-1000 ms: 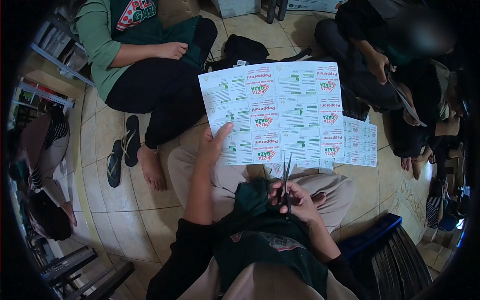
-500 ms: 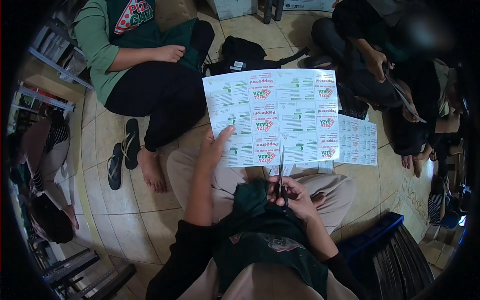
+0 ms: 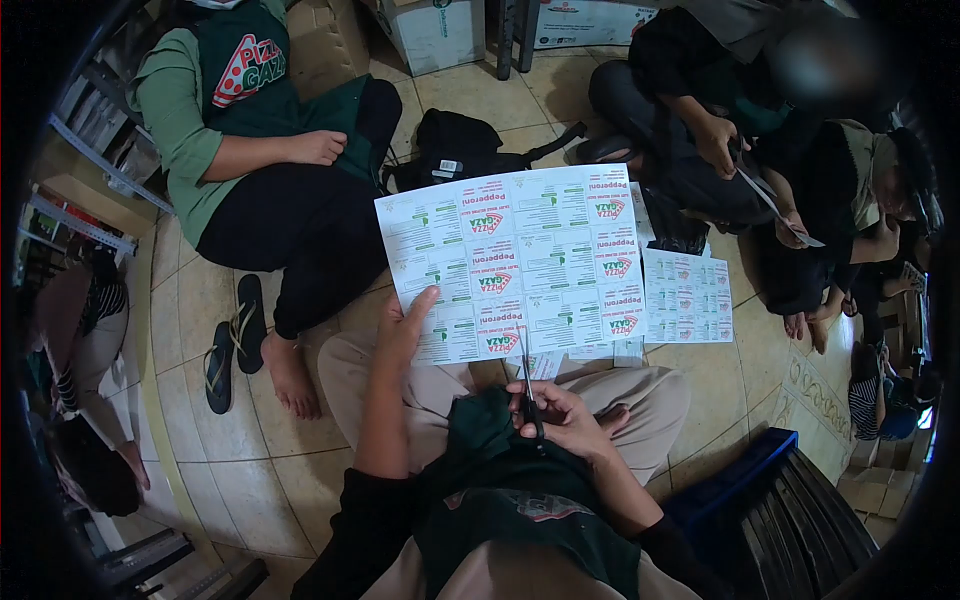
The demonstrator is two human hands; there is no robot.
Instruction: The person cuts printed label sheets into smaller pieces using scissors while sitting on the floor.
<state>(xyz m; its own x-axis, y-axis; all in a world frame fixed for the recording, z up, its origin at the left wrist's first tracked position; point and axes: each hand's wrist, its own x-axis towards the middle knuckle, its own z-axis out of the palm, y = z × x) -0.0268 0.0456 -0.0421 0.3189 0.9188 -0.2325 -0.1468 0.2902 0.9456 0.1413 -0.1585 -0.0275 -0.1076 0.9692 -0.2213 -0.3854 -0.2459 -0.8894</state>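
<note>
Left hand (image 3: 404, 326) pinches a printed sheet (image 3: 515, 265), thumb on top; right hand (image 3: 565, 420) curls round scissors (image 3: 530, 398), which reach beyond its grip to the sheet's edge.

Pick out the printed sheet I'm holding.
The large sheet in your left hand, with the scissors at its lower edge; the floor sheet at right is unheld.

Fine print (image 3: 557, 262) on the sheet (image 3: 511, 266) seems illegible.

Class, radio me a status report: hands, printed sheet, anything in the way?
Left hand gripping printed sheet at lower left. Right hand holding scissors, blades overlapping the sheet's lower edge. Nothing seen blocking the blades.
</note>
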